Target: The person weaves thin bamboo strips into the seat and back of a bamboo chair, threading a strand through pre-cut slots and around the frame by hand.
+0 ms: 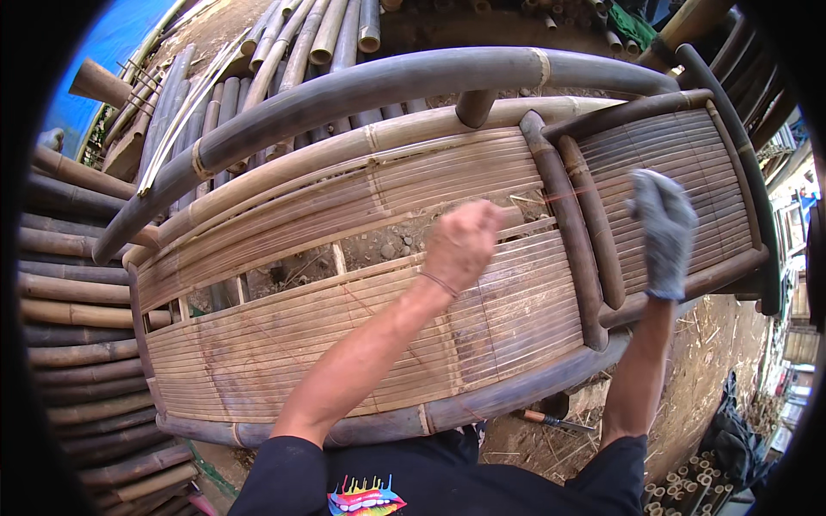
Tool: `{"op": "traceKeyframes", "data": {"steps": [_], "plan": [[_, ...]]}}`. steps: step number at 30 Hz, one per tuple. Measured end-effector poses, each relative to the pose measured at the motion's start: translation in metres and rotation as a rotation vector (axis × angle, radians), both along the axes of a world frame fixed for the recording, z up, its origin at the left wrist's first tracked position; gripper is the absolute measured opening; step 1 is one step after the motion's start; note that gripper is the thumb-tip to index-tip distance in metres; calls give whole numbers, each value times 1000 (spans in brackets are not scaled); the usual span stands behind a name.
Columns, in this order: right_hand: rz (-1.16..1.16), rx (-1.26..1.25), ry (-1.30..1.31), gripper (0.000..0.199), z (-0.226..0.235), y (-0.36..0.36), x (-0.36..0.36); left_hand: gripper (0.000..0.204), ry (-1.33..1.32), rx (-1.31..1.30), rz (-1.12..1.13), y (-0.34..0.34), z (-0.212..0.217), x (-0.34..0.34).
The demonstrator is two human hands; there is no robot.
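Note:
A long bamboo bench [508, 397] with a slatted seat lies across in front of me, an open gap running along its middle. Over that gap, my left hand [465, 248], bare and with a thin band at the wrist, is closed. A thin reddish string [594, 187] stretches between my two hands, above the dark bamboo crossbars [566, 224]. My right hand [662, 225], in a grey glove and slightly blurred, is closed at the string's right end, above the raised slatted panel [710, 159]. More reddish string [379, 318] lies loosely over the near slats.
A curved dark bamboo rail [387, 79] rises along the bench's far side. Stacked bamboo poles [82, 331] stand close on the left, with more poles [331, 34] behind. On the ground below the near edge lies a knife [555, 420]. Cut bamboo pieces [688, 490] sit lower right.

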State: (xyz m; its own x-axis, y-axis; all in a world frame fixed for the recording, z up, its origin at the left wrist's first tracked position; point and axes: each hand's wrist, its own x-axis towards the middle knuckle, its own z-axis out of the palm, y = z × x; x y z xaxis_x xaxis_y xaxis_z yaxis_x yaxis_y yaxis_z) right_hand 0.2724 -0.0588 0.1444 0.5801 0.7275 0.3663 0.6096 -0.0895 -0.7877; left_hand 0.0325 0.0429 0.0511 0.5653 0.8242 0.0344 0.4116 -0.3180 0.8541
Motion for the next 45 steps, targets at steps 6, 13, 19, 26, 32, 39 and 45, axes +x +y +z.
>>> {"op": "traceKeyframes", "data": {"steps": [6, 13, 19, 26, 32, 39, 45], "plan": [[377, -481, -539, 21, -153, 49, -46, 37, 384, -117, 49, 29, -64, -38], [504, -911, -489, 28, -160, 90, -54, 30, 317, -349, -127, 52, -109, -37], [1124, -811, -130, 33, -223, 123, -56, 28, 305, -584, -201, 61, -105, -15], [711, -411, -378, 34, -132, 71, -92, 25, 80, -543, 5, 36, -49, -48], [426, -191, 230, 15, -106, -7, -91, 30, -49, -342, -41, 23, -53, -39], [-274, -306, -132, 27, -64, -158, 4, 44, 520, -176, -76, 6, -53, -31], [-282, -428, -586, 69, -81, -80, -53, 36, 393, 31, -13, -7, -69, -40]]}}
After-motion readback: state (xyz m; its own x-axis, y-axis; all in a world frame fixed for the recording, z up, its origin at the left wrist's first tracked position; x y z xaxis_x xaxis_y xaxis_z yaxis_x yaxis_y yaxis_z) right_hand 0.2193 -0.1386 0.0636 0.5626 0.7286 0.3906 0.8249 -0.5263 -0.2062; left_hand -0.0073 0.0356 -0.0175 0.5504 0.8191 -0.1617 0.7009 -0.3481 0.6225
